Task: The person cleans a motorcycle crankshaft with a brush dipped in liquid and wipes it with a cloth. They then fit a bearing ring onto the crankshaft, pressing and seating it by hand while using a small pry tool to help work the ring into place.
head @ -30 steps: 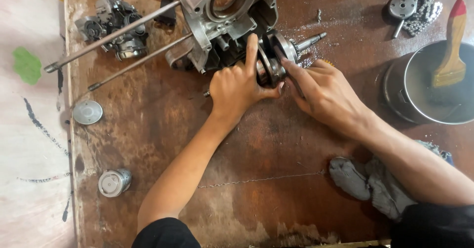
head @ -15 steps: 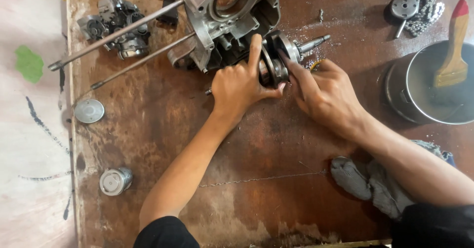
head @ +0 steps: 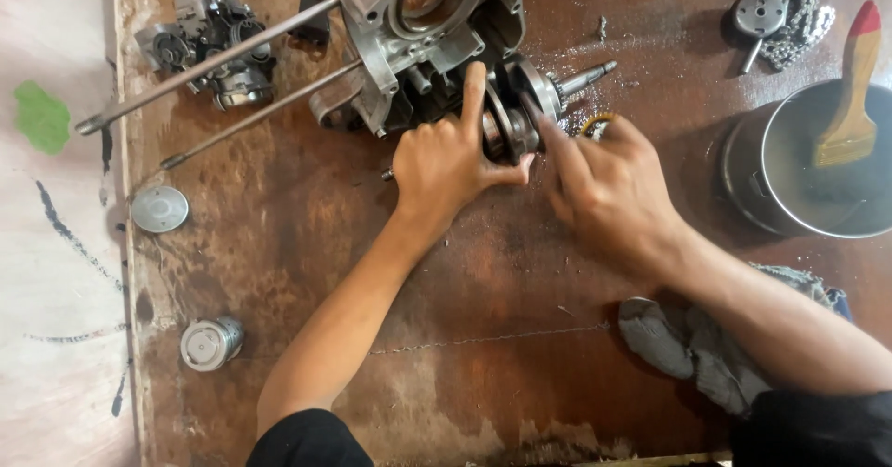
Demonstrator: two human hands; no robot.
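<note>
A: What's in hand?
B: Both hands work the steel crankshaft, lying on the rusty brown bench against the grey aluminium engine case. Left hand is closed around its web; right hand is half open, fingertips touching, seemingly.
A: Next?
B: Probably a firm, steady grip.
</note>
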